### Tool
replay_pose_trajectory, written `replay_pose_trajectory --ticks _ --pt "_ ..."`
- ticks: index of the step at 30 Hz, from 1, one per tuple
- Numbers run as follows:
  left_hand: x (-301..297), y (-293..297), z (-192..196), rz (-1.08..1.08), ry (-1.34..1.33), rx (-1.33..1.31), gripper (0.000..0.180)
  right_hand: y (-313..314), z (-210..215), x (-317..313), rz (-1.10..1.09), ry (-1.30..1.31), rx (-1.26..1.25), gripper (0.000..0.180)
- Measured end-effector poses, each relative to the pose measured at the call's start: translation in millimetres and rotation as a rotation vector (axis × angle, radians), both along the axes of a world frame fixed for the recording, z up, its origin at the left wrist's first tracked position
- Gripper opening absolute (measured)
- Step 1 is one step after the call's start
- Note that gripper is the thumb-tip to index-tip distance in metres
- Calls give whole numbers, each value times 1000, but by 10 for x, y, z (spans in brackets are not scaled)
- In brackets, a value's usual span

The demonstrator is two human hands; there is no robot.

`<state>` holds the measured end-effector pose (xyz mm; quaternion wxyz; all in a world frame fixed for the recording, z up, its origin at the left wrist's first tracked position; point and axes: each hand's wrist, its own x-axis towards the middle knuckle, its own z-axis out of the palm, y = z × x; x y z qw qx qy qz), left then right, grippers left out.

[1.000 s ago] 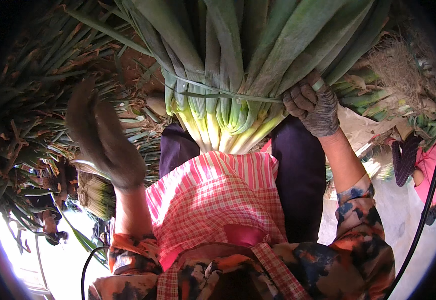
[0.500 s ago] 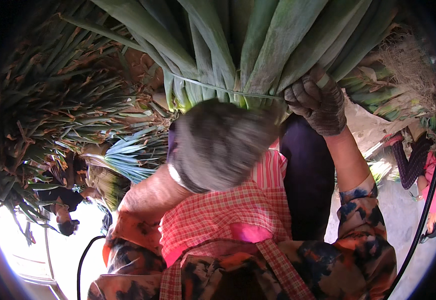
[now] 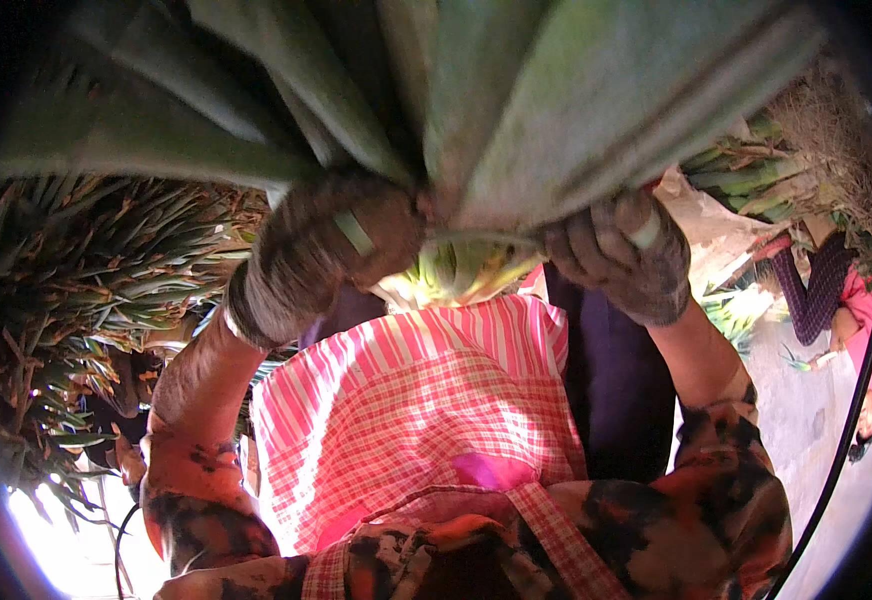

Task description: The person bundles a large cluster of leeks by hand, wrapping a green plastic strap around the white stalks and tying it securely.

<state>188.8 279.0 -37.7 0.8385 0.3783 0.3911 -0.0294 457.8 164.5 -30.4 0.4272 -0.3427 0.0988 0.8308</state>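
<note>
A large bundle of green onions (image 3: 496,110) fills the top of the head view, its thick leaves fanning out close to me. Around its narrow part runs a thin tie (image 3: 486,237), with pale yellow-green stalks (image 3: 456,268) showing below. My left hand (image 3: 331,250), in a dark, dirty glove, is closed at the tie's left end against the bundle. My gloved right hand (image 3: 624,252) makes a fist at the tie's right end. Both hands' fingertips are partly hidden, and so is the back of the bundle.
Heaped green onions (image 3: 96,270) lie at the left. More bundles with stringy roots (image 3: 816,140) lie at the upper right. A person in pink (image 3: 861,320) is at the far right, another person (image 3: 121,450) at the left. A black cable (image 3: 856,400) hangs at the right.
My left hand, blurred below the tie before, has moved up and left and closed at the bundle. The onions have come closer and their leaves now fill more of the top.
</note>
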Motion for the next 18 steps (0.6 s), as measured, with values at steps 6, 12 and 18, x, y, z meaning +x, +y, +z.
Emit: replay_pose_trajectory --ticks 6,12,18 --pt "238 -74 -66 372 -6 -357 37 -82 305 -66 445 -782 691 20" --pt "397 20 -91 317 -184 -420 44 210 500 -311 132 -768 908 33" --pt "519 -35 -106 310 -144 -328 50 147 270 -138 -22 -205 16 47"
